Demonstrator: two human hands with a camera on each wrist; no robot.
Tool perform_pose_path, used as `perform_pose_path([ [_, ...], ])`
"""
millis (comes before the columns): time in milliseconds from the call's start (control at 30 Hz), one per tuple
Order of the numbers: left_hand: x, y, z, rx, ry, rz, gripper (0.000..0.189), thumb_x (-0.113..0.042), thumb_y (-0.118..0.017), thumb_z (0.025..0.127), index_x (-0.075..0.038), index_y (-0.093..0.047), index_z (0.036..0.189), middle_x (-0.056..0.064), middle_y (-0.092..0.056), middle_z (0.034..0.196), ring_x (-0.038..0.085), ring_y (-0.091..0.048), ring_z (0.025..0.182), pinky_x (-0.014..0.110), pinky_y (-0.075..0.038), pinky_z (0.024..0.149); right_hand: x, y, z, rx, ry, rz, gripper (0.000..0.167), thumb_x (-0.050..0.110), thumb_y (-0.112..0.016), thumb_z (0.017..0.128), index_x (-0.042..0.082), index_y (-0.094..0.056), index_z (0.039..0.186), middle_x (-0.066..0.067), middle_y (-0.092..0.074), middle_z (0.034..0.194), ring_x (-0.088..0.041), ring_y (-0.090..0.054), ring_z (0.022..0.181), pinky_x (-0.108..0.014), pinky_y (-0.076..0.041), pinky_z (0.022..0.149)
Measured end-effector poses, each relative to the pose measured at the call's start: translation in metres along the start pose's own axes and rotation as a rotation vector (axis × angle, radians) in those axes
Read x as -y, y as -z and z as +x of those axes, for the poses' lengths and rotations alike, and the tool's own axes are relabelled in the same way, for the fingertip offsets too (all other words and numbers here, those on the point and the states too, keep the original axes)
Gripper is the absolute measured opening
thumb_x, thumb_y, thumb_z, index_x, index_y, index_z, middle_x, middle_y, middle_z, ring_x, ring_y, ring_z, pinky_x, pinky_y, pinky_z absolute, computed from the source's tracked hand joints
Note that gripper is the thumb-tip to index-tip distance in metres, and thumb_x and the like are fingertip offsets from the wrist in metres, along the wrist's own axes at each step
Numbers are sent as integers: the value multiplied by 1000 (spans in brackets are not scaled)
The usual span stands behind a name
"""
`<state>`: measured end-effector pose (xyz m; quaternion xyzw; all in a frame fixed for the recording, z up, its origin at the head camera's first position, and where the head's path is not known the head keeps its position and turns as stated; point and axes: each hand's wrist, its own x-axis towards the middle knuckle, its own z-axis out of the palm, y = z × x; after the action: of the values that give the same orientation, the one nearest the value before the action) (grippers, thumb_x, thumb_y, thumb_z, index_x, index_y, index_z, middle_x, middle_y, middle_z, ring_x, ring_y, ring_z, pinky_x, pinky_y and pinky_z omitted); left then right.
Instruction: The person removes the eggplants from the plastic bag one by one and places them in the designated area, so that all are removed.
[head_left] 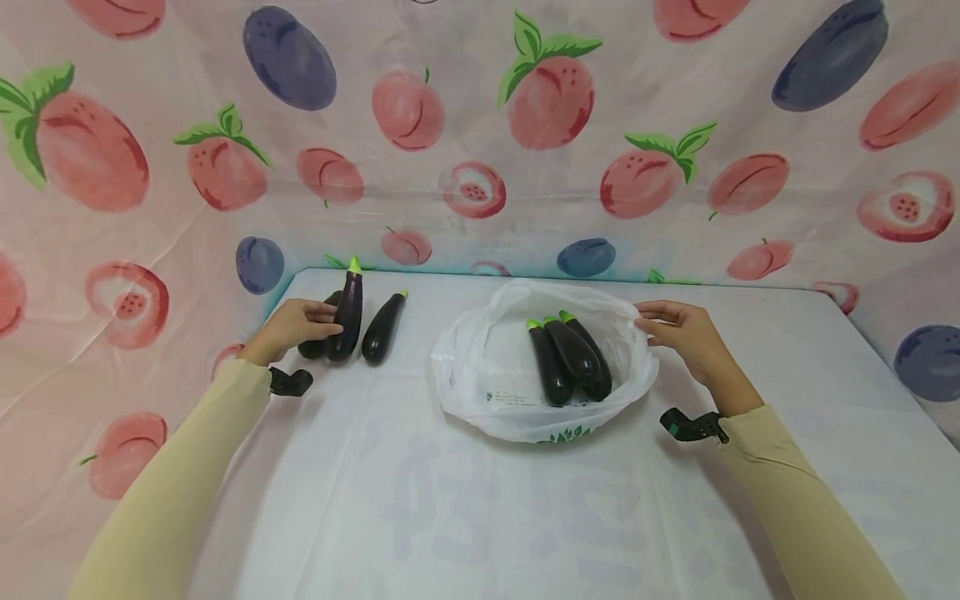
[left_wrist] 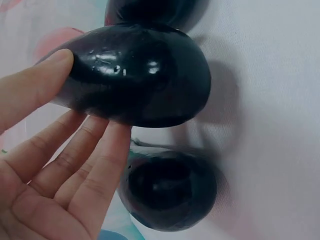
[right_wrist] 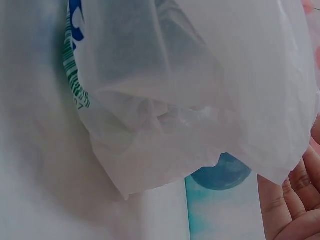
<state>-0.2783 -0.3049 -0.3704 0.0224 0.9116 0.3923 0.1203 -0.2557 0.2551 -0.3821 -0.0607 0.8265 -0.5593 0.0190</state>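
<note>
My left hand grips a dark purple eggplant that stands tilted up, its green stem end on top. In the left wrist view the thumb lies on one side of this eggplant and the fingers on the other. Another eggplant lies partly hidden behind that hand, and one more lies just to the right. A white plastic bag sits open at mid-table with three eggplants inside. My right hand pinches the bag's right rim; in the right wrist view the bag hides most fingertips.
A white cloth covers the table. Behind it and to the left hangs a fruit-print curtain. Each wrist wears a small black camera, the left one close above the table.
</note>
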Motion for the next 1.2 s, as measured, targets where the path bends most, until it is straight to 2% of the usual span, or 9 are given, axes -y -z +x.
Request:
perform_pose_path([
  [333, -2, -4, 6, 50, 37, -15, 59, -20, -64, 90, 10, -41, 136, 30, -48, 134, 22, -62, 107, 40, -50, 97, 3, 0, -3, 2, -7, -8, 49, 25, -63, 91, -6, -51, 127, 29, -62, 87, 9, -61, 81, -15, -55, 72],
  [733, -4, -8, 10, 61, 50, 8, 56, -20, -61, 92, 11, -42, 134, 30, -50, 133, 19, -64, 101, 35, -53, 94, 6, -2, -5, 1, -4, -10, 50, 25, -63, 91, -8, -50, 126, 29, -62, 86, 8, -61, 80, -15, -55, 72],
  [1033, -2, -10, 11, 61, 45, 25, 56, -22, -60, 92, 12, -44, 133, 29, -53, 129, 14, -65, 95, 40, -51, 96, 5, -3, -5, -5, -9, -22, 50, 26, -63, 91, -7, -50, 127, 29, -61, 86, 7, -60, 80, -16, -55, 72],
  [1200, -3, -11, 12, 54, 43, 53, 55, -24, -60, 93, 11, -45, 132, 29, -52, 129, 22, -66, 99, 44, -49, 98, 5, -4, -5, -9, -12, -25, 50, 26, -63, 91, -8, -50, 127, 29, -61, 86, 8, -61, 80, -19, -56, 74],
])
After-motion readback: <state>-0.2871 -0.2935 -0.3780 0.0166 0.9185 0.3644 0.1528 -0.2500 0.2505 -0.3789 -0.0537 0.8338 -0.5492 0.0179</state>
